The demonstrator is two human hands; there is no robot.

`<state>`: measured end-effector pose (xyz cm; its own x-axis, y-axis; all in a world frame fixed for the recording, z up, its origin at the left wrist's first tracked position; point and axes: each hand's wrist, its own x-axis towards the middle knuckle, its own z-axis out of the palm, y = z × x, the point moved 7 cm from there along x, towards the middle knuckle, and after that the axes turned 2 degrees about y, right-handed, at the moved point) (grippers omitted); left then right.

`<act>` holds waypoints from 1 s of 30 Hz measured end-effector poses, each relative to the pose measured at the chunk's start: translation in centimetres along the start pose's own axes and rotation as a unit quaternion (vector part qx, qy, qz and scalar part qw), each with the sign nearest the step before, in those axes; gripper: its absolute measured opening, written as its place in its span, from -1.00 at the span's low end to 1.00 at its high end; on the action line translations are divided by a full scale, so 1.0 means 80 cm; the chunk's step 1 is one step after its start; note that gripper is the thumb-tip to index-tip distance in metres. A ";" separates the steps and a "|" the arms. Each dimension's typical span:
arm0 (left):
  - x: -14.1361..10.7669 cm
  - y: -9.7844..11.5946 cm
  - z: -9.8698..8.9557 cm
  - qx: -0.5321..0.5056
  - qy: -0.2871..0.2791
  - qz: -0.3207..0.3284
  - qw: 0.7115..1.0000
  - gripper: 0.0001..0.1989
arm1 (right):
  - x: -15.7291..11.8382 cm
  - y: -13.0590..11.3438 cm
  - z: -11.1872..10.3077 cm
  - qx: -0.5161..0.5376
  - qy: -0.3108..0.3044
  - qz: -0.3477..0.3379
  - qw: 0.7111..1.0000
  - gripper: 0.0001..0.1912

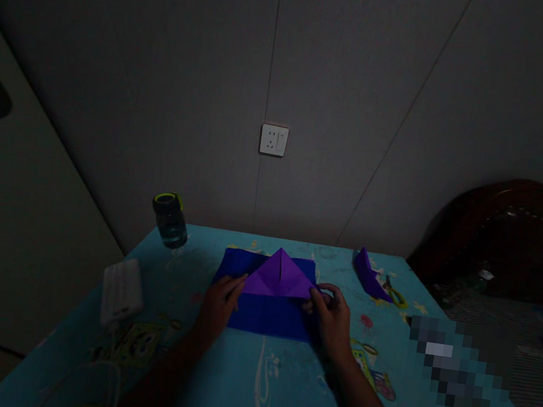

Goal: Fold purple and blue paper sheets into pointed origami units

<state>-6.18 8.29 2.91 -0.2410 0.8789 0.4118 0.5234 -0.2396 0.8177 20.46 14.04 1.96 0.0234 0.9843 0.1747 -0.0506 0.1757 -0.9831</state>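
Note:
A folded purple paper, shaped like a triangle with a slit down its middle, is held over a dark blue sheet on the table. My left hand pinches its left corner between thumb and fingers. At the opposite corner, my right hand grips the paper the same way. The triangle's peak points away from me, toward the wall. Part of the blue sheet is hidden beneath the paper and my hands.
A folded purple paper boat lies at the back right beside yellow-green-handled scissors. A water bottle stands back left. A white power block with a cable lies at left. The patterned table meets a wall with a socket.

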 end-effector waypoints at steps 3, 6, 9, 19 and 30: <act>0.000 -0.001 0.009 0.017 -0.043 0.029 0.998 -0.61 | 0.003 -0.001 -0.003 -0.008 0.006 -0.002 1.000 -0.66; -0.002 -0.003 0.016 0.033 -0.059 0.069 0.995 -0.58 | 0.006 -0.002 -0.010 -0.024 0.020 -0.005 1.000 -0.64; -0.004 -0.008 0.020 0.049 -0.054 0.087 0.994 -0.57 | 0.007 -0.002 -0.014 -0.030 0.022 -0.003 0.999 -0.59; -0.002 -0.002 0.012 0.029 -0.028 0.082 0.996 -0.62 | 0.001 -0.011 -0.009 -0.077 -0.010 -0.041 0.996 -0.66; -0.002 -0.009 0.009 0.041 0.011 0.085 0.995 -0.66 | -0.004 -0.016 -0.004 -0.206 0.011 -0.150 0.967 -0.70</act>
<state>-5.91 8.59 1.96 -0.1602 0.8186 0.5516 0.6224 -0.3500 0.7001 20.84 13.45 3.15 -0.0035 0.8886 0.4586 0.3640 0.4283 -0.8271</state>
